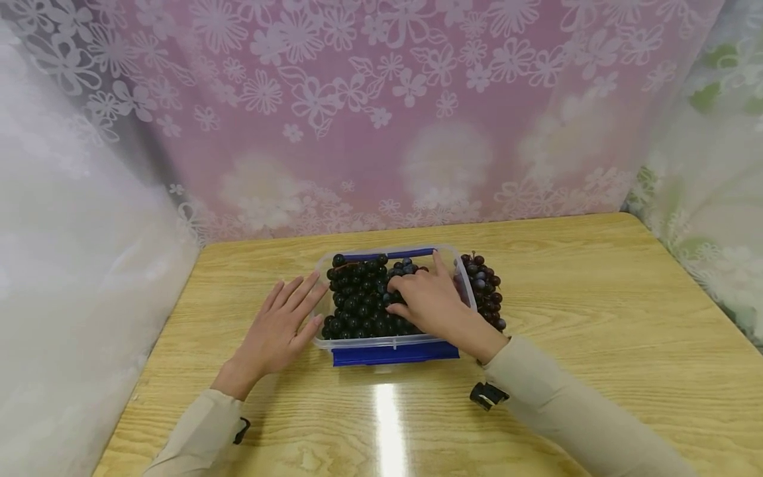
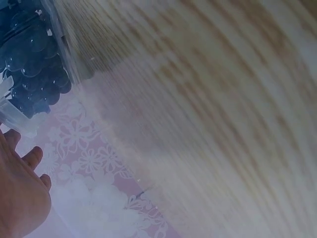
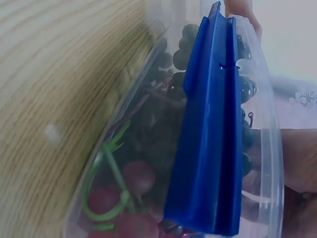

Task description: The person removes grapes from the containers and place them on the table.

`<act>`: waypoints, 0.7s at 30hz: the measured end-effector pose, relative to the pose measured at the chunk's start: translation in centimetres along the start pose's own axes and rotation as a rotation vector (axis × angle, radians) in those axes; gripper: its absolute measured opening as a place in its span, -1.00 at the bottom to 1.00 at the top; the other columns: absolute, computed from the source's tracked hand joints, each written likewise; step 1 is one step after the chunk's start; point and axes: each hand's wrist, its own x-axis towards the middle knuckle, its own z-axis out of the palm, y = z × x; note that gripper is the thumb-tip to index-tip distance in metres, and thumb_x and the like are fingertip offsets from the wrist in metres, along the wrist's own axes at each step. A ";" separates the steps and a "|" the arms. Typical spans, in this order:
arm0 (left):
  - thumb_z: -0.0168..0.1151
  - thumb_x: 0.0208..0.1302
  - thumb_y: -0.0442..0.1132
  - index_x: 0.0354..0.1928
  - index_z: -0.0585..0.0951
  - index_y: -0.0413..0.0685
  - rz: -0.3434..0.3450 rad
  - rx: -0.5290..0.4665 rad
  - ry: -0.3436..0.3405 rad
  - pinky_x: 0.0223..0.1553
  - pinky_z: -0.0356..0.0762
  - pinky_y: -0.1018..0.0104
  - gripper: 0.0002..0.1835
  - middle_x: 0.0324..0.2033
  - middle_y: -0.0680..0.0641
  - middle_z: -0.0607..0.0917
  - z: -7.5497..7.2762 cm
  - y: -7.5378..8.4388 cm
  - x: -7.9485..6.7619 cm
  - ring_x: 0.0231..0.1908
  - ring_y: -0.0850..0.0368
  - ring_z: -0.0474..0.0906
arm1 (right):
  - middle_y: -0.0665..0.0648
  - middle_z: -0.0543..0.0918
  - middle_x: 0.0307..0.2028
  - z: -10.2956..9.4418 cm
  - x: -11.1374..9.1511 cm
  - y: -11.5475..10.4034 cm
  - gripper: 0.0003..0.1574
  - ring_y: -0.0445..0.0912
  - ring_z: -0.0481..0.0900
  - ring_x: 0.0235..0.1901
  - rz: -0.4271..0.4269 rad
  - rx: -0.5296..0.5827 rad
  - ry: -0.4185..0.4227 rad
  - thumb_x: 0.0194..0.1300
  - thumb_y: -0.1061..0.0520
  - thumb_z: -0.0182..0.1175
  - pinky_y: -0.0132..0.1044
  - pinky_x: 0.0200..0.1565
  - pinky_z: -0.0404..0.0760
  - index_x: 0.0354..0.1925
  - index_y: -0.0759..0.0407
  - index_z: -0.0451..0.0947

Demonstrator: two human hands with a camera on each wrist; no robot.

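Note:
A clear plastic container point(image 1: 395, 342) with blue clips stands on the table, filled with bunches of dark grapes point(image 1: 357, 298). My left hand point(image 1: 280, 328) lies flat with fingers spread, its fingertips at the container's left rim. Inside the right part, my right hand point(image 1: 432, 298) reaches down onto the grapes, thumb and index finger apart, the little finger stretched toward the back rim. Some of its fingertips are hidden. In the right wrist view, a blue clip point(image 3: 208, 129) runs along the wall, with reddish grapes point(image 3: 138, 177) and a green stem point(image 3: 114, 168) showing through.
Another bunch of dark red grapes point(image 1: 485, 288) lies on the wooden table point(image 1: 596, 318) against the container's right side. A pink floral curtain point(image 1: 381, 119) hangs behind the table, with pale sheets on both sides.

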 end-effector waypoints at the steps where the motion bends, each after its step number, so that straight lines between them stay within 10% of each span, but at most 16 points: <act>1: -0.20 0.50 0.09 0.47 0.17 0.04 -0.004 -0.002 -0.002 0.36 -0.21 -0.10 -0.40 0.46 -0.06 0.06 0.0 0.0 0.0 0.39 -0.13 0.01 | -0.05 0.70 -0.33 0.1 -0.1 0.2 -0.62 -0.06 0.62 -0.29 -0.005 0.016 0.017 0.23 -0.20 0.26 0.32 0.29 -0.13 -0.08 -0.06 0.65; 7: -0.22 0.51 0.09 0.49 0.14 0.09 -0.019 -0.011 -0.010 0.37 -0.22 -0.10 -0.40 0.46 -0.05 0.06 0.0 0.0 -0.1 0.40 -0.10 -0.01 | -0.09 0.64 -0.48 0.1 -0.2 0.8 -0.59 -0.11 0.60 -0.40 -0.006 0.083 0.034 0.21 -0.22 0.27 0.34 0.27 -0.09 -0.07 -0.06 0.66; 12: -0.25 0.52 0.10 0.47 0.19 0.01 -0.015 -0.007 -0.003 0.37 -0.20 -0.10 -0.40 0.46 -0.05 0.06 0.1 0.0 0.0 0.40 -0.11 0.00 | -0.08 0.69 -0.30 -0.9 -0.1 0.9 -0.49 -0.04 0.62 -0.19 0.014 0.106 -0.113 0.22 -0.19 0.28 0.36 0.27 -0.20 0.10 -0.07 0.60; 16: -0.26 0.52 0.11 0.47 0.17 0.03 -0.015 -0.002 -0.004 0.37 -0.21 -0.09 -0.40 0.47 -0.04 0.04 0.2 0.0 0.0 0.41 -0.10 -0.02 | -0.16 0.58 -0.56 -1.9 0.2 0.9 -0.46 -0.04 0.62 -0.21 0.028 0.102 -0.231 0.22 -0.13 0.30 0.37 0.26 -0.26 0.16 -0.09 0.56; 21: -0.25 0.51 0.11 0.48 0.15 0.06 -0.020 -0.007 -0.007 0.37 -0.21 -0.10 -0.40 0.46 -0.04 0.05 0.2 0.1 0.0 0.41 -0.10 -0.01 | -0.15 0.49 -0.67 -1.1 0.3 0.7 -0.56 -0.13 0.57 -0.48 0.000 0.036 -0.114 0.16 -0.05 0.34 0.37 0.26 -0.18 0.03 -0.07 0.63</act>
